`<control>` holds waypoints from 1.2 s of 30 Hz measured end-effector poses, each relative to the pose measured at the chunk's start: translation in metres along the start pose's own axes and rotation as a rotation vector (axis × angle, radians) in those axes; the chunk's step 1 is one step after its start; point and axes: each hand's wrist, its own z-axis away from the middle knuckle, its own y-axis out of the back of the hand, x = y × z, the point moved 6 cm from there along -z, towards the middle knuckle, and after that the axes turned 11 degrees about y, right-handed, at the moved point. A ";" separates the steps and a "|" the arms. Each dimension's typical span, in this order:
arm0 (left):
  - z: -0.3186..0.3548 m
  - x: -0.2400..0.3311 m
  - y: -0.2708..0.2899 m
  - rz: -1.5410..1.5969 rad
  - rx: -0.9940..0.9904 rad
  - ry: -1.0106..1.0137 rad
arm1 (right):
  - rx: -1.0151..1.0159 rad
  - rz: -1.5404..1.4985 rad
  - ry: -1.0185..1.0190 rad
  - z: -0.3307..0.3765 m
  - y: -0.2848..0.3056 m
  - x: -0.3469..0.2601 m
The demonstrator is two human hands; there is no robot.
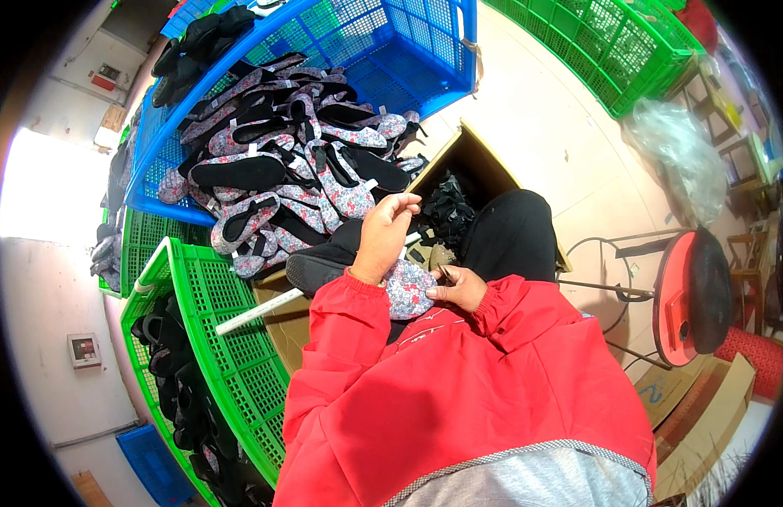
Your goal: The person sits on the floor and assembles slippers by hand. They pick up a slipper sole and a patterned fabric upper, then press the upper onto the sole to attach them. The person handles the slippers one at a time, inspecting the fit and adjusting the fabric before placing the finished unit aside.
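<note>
Across my lap lies a floral fabric slipper (pixel 408 290), grey with pink and red flecks. My right hand (pixel 461 288) is closed on its end, thumb on the fabric. A small dark, pointed thing (pixel 444 275) shows at those fingers; I cannot tell what it is. My left hand (pixel 386 235) is raised above the slipper, its fingertips pinched together toward the right. Whatever is between them, if anything, is too small to see. The left wrist hides part of the slipper.
Many floral slippers (pixel 324 182) are heaped at a blue crate (pixel 429 51) ahead. Left stands a green crate (pixel 231 338) of dark shoes. A white pipe (pixel 260 311) runs beside my leg. A cardboard box (pixel 493 160) holds black pieces; a red-and-black round stool (pixel 700 296) lies right.
</note>
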 end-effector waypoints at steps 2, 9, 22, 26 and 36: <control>0.001 0.002 -0.002 -0.026 -0.028 0.011 | -0.001 0.014 -0.001 -0.001 0.004 0.005; 0.003 0.009 -0.012 -0.055 -0.155 -0.022 | -0.009 -0.004 -0.005 -0.002 0.005 0.008; 0.061 0.062 0.014 -0.508 0.069 -0.285 | 0.087 0.029 -0.035 0.001 0.006 -0.004; 0.111 0.074 0.026 -0.771 0.007 -0.443 | 0.096 -0.183 -0.146 -0.004 0.006 -0.006; 0.139 0.068 0.032 -1.187 0.195 -0.467 | 0.105 -0.393 -0.144 -0.003 -0.009 -0.018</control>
